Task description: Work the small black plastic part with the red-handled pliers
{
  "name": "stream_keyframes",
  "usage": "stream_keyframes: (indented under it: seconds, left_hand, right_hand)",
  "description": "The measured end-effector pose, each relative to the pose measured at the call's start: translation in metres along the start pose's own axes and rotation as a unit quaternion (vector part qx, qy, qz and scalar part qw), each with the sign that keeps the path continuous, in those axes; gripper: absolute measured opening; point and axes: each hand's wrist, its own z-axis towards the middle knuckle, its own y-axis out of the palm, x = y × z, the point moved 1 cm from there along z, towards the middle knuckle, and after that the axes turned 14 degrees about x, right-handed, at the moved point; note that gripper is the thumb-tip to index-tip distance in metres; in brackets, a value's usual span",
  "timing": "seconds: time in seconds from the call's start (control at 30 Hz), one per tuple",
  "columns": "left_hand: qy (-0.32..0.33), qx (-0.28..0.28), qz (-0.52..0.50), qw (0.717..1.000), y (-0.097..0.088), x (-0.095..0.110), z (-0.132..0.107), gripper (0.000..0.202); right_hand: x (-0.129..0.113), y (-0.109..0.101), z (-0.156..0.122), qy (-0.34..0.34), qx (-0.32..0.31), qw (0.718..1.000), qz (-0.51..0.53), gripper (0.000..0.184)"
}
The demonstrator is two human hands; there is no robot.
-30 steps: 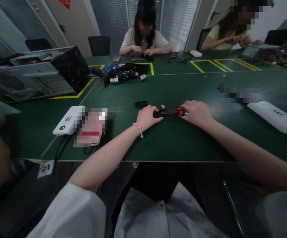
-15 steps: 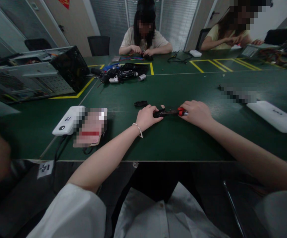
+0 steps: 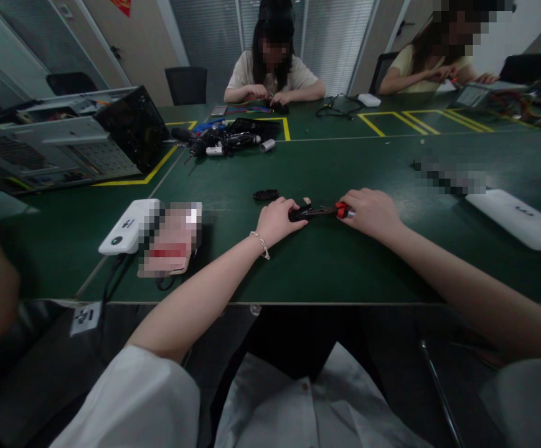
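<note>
My left hand (image 3: pixel 277 221) rests on the green table (image 3: pixel 326 261), fingers curled round a small black part (image 3: pixel 299 213). My right hand (image 3: pixel 370 213) is closed on a screwdriver (image 3: pixel 335 211) with a red and black handle; its shaft lies level and its tip meets the black part. Both hands sit side by side at the table's middle, a little beyond the near edge. A second small black piece (image 3: pixel 265 195) lies loose just beyond my left hand.
A white power bank (image 3: pixel 127 227) lies at the left with a cable over the edge. An open computer case (image 3: pixel 65 140) stands far left. A heap of black parts and cables (image 3: pixel 226 138) lies further back. A white device (image 3: pixel 515 219) is at right. Two people work across the table.
</note>
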Motion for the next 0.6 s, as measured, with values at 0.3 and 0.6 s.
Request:
stream_keyframes:
  seconds: [0.3, 0.6]
  left_hand:
    - [0.002, 0.005, 0.013, 1.0, 0.0, 0.0008, -0.0003, 0.031]
    - [0.001, 0.009, 0.006, 1.0, 0.0021, -0.0013, -0.0001, 0.031]
  right_hand:
    - [0.0006, 0.0006, -0.001, -0.006, 0.0, 1.0, -0.019, 0.025]
    - [0.0025, 0.0015, -0.0006, -0.006, -0.002, 1.0, -0.002, 0.027]
